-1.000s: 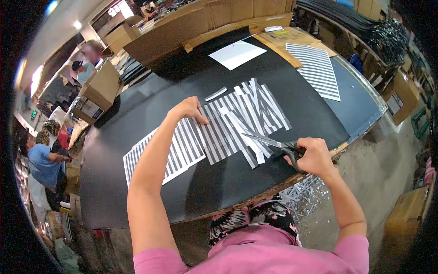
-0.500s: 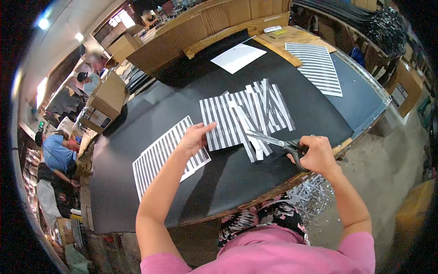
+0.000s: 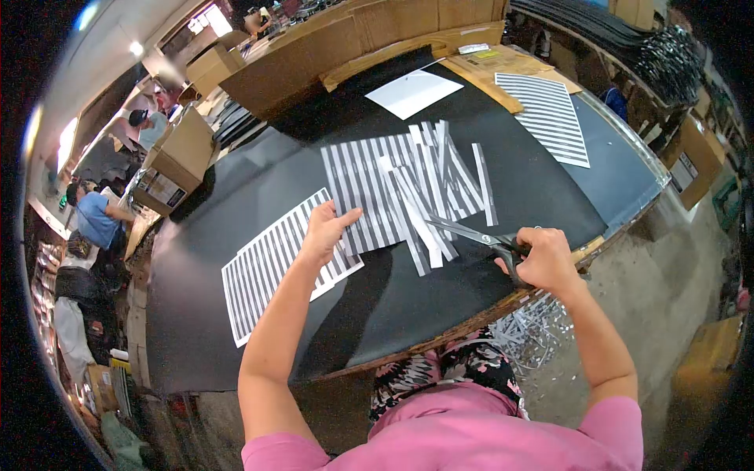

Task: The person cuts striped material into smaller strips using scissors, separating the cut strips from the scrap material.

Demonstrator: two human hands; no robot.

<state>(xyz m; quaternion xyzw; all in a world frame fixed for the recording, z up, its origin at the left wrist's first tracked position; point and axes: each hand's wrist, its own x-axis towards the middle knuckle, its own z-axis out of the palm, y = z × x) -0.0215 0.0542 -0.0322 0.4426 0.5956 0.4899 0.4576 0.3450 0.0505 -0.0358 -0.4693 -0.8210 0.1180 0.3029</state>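
My left hand (image 3: pixel 323 233), pinched on the striped sheet (image 3: pixel 365 177) near frame centre, has just shifted it up-left, leaving one loose strip (image 3: pixel 484 184) apart at right. My right hand (image 3: pixel 548 261) grips the scissors (image 3: pixel 488 239), tips at the bunched strips (image 3: pixel 427 237).

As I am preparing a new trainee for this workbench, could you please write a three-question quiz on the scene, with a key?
1. True or false: the left hand touches a striped sheet.
2. Fill in: the right hand holds ___.
3. Where is the plain white sheet? A) on the floor; B) under the left hand; C) toward the far side of the table.

Key: 1. True. 2. Scissors. 3. C.
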